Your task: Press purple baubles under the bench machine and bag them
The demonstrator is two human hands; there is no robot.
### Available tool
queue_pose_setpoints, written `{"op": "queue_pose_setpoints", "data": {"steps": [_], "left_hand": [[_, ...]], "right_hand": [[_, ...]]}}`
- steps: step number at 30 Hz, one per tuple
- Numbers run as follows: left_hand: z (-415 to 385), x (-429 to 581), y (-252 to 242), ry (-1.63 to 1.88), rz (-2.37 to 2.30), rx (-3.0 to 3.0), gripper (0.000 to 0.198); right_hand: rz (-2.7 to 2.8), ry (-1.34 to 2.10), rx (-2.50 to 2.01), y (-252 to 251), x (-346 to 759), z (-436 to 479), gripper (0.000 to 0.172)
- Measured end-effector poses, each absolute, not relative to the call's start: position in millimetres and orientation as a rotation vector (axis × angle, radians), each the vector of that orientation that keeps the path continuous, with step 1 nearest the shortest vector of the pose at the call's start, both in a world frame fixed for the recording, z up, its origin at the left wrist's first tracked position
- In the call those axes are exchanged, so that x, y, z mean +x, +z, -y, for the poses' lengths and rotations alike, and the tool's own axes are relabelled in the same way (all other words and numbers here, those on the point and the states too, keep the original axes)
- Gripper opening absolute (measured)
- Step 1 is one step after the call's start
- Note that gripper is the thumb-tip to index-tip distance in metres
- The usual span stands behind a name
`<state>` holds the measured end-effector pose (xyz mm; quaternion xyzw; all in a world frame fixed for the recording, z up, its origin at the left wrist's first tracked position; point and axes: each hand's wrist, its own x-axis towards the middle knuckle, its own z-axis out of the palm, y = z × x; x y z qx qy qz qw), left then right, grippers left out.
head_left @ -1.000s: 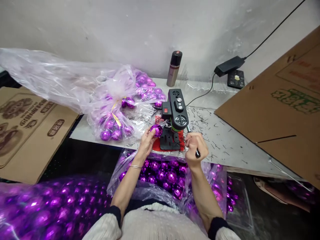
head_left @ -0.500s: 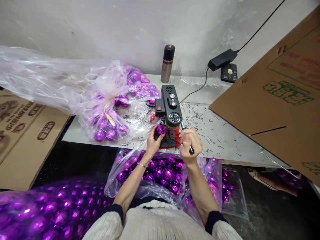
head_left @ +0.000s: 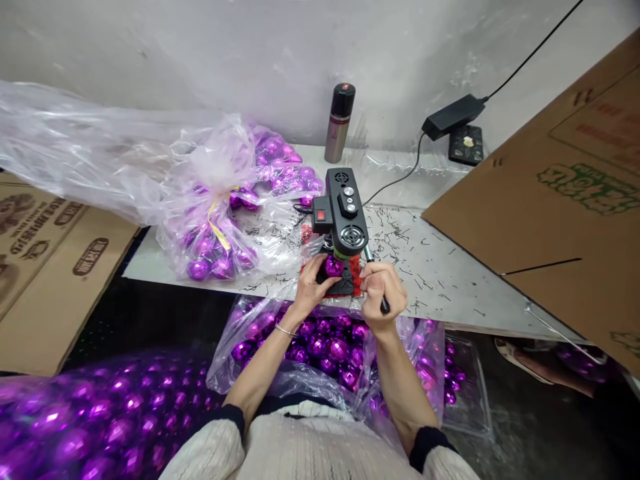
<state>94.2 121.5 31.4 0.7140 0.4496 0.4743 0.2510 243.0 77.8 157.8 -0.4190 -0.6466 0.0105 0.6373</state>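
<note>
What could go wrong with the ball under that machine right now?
1. The left hand pinches the purple ball right under the machine head; its fingers sit close to whatever comes down, so a pinch looks possible.
2. The ball is round and shiny; it may slip or roll when the right hand pulls the lever.
3. Sharp-looking wire scraps litter the table around the machine.

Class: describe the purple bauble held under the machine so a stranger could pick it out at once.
Find the black machine on the grey table. Under its head, the left hand holds one faceted purple bauble. Every other bauble sits inside a plastic bag.
</note>
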Motion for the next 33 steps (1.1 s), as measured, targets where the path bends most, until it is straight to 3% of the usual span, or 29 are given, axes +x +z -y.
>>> {"op": "queue_pose_setpoints", "data": {"steps": [24,33], "left_hand": [[-124,96,33,1.229,-1.224,1.798,0.055],[-127,98,32,1.275,-1.193,1.81,0.057]], "right_hand": [[1.401,-0.038,-0.818,100,241,-92,0.032],[1.414,-0.11,-0.881,116,238,-90,0.036]]}}
